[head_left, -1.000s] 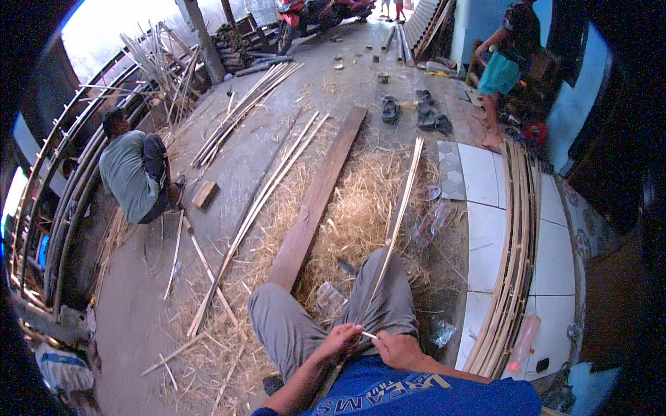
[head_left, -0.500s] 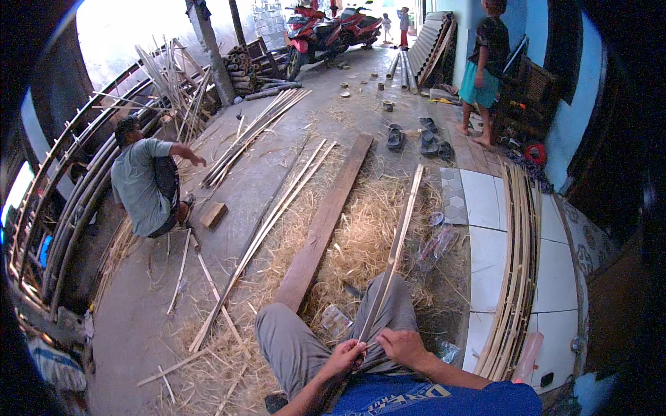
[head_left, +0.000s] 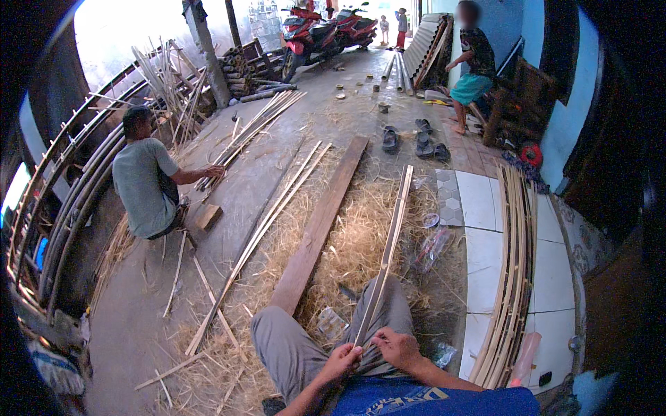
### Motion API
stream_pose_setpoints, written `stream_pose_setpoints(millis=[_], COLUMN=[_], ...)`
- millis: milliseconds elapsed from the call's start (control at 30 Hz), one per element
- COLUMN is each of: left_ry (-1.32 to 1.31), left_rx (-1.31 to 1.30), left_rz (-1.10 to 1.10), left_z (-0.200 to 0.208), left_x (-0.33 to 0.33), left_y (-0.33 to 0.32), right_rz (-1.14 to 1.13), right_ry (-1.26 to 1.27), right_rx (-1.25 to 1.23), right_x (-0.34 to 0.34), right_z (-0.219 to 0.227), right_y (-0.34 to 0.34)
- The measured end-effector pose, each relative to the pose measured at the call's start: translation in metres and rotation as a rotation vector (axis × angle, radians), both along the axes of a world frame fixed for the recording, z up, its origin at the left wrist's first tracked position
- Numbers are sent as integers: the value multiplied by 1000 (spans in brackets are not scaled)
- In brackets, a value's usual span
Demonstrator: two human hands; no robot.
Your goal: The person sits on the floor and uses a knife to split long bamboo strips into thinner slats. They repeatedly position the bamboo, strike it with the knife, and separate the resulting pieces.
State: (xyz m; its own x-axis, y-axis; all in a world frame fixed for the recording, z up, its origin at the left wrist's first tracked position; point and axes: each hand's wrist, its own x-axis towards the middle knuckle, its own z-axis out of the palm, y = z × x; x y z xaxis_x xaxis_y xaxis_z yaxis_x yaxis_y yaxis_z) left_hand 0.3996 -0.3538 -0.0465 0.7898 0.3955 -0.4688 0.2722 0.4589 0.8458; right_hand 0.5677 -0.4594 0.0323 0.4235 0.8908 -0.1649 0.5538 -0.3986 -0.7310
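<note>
Both hands were at the person's lap: the left hand (head_left: 342, 360) and the right hand (head_left: 397, 347) each pinched the near end of a long bamboo strip (head_left: 387, 251), fingers clenched around it, and the strip ran away from the knees over the straw (head_left: 354, 243) on the floor. Near the knees lay a crumpled clear plastic wrapper (head_left: 330, 322), and a little further right a clear plastic bottle (head_left: 436, 246) lay on its side; its content I could not tell. Further away lay a long wooden plank (head_left: 320, 223), several sandals (head_left: 415, 139), and small round tins (head_left: 380, 105) stood near two red motorbikes (head_left: 326, 33).
</note>
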Motion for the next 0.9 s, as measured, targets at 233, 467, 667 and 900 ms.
stream_pose_setpoints(millis=[233, 467, 667, 900], left_ry=[-12, -18, -17, -22], left_rx=[38, -2, -51, -61], left_rz=[11, 58, 27, 30], left_z=[-9, -7, -6, -12], left_x=[1, -1, -6, -8], left_y=[-3, -5, 0, -1], right_rz=[446, 33, 367, 221], right_ry=[784, 75, -9, 900], right_rx=[-248, 210, 44, -19], right_x=[19, 2, 1, 1], right_z=[-51, -45, -97, -59], right_y=[-21, 5, -22, -4])
